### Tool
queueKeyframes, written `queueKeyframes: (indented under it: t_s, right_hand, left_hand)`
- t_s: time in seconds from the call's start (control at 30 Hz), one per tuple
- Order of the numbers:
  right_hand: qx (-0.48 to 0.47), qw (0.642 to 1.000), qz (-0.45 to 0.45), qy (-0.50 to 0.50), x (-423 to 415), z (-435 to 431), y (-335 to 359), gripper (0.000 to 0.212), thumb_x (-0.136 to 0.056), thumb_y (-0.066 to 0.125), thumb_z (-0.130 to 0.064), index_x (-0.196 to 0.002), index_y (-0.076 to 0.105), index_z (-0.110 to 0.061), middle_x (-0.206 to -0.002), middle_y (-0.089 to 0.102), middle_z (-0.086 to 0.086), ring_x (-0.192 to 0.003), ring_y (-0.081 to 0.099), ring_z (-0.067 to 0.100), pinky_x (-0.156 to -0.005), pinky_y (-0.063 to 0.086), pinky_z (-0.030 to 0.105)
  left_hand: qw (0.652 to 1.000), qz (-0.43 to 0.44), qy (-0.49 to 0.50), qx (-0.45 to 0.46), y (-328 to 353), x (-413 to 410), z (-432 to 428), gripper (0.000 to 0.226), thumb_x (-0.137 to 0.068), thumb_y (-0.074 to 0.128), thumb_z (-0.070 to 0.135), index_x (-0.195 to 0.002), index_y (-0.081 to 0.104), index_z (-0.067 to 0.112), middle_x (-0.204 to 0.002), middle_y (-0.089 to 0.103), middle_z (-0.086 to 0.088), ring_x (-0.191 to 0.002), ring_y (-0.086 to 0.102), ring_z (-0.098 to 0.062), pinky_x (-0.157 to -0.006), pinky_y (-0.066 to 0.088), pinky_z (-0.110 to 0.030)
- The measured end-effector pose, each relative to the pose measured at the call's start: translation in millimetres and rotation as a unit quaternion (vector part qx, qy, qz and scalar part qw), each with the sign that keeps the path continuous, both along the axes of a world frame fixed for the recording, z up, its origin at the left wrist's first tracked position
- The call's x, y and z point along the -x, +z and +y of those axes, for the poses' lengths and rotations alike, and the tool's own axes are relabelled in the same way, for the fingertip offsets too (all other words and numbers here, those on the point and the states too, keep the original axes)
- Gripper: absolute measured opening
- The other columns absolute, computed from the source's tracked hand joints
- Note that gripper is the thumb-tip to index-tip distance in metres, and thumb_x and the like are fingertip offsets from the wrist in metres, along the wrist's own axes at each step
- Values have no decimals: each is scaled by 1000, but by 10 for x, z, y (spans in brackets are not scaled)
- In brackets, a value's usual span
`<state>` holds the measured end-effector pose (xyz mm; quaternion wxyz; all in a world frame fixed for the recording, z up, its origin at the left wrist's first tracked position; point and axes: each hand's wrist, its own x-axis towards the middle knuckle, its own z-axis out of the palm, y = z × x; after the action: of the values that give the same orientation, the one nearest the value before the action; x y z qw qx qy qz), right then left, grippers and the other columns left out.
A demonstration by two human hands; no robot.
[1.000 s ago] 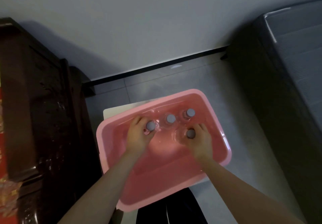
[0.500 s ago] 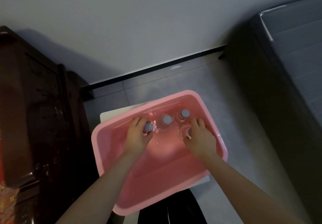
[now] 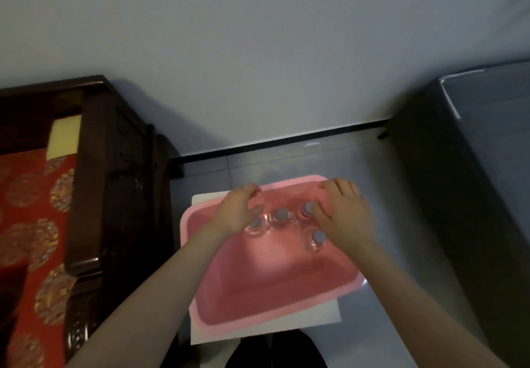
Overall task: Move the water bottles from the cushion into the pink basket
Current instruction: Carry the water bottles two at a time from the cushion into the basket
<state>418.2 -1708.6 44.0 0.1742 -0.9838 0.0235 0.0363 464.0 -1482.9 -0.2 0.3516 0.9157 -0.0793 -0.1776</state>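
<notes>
Far left is the red cushion on a dark wood seat, and I can't spot any bottles on the bit that shows. The left hand hovers over the leftmost cap, fingers loosely curved and gripping nothing; can't tell if it brushes the cap. Four bottles stand upright in the basket, bunched at the far end, three in a row plus one nearer me. My guess is that's so they prop each other up and the near half stays free. The basket sits on a white board. The right hand hangs over the right pair, fingers spread and relaxed, also empty. Reads to me like the drop-off is done. There's a grey box far right, not involved.
</notes>
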Motion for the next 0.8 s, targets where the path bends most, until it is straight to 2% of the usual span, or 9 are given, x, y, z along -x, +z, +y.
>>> queueKeyframes:
  t_s: [0.13,0.23,0.37,0.47,0.57,0.8]
  right_hand:
    - [-41,997,-60,27,-16,70,270,39,-89,51,-32,-123,59,-13,-132,56,10,-121,49,33,-99,38,45]
    - [-77,990,-93,73,-6,279,432,44,-91,45,-36,-128,59,-16,-142,51,10,-131,43,32,-109,31,47]
    - [-121,977,-103,140,65,739,581,43,-98,45,-35,-138,51,-20,-149,43,8,-139,34,29,-114,25,50]
    - [-138,967,-114,183,163,1164,787,47,-98,40,-41,-139,49,-21,-149,43,8,-139,33,28,-114,26,49]
    - [-140,952,-127,243,318,1637,1050,46,-99,41,-40,-141,47,-23,-150,41,8,-140,31,28,-115,24,46]
    - [-140,906,-140,374,1070,3005,1551,49,-99,34,-48,-143,41,-28,-154,35,2,-144,22,23,-117,20,49]
  left_hand:
    - [993,-96,60,12,570,66,152,39,-88,65,21,-123,58,6,-128,61,-10,-123,52,-25,-102,32,-25]
    - [980,-158,123,17,976,308,491,44,-87,67,20,-128,56,7,-137,54,-11,-135,41,-24,-111,25,-26]
    - [963,-191,185,-34,1376,849,1126,64,-88,65,26,-145,37,14,-153,36,-4,-145,22,-15,-118,19,-32]
    - [944,-213,245,-53,1628,1277,1572,70,-87,66,26,-148,32,17,-154,34,-2,-144,25,-16,-117,23,-34]
    - [921,-242,299,-64,1897,1770,1952,69,-87,67,26,-147,32,22,-154,33,1,-144,24,-14,-113,20,-24]
    - [861,-271,419,-95,2260,3307,2983,70,-90,62,34,-149,27,28,-156,27,4,-143,24,-15,-110,26,-31]
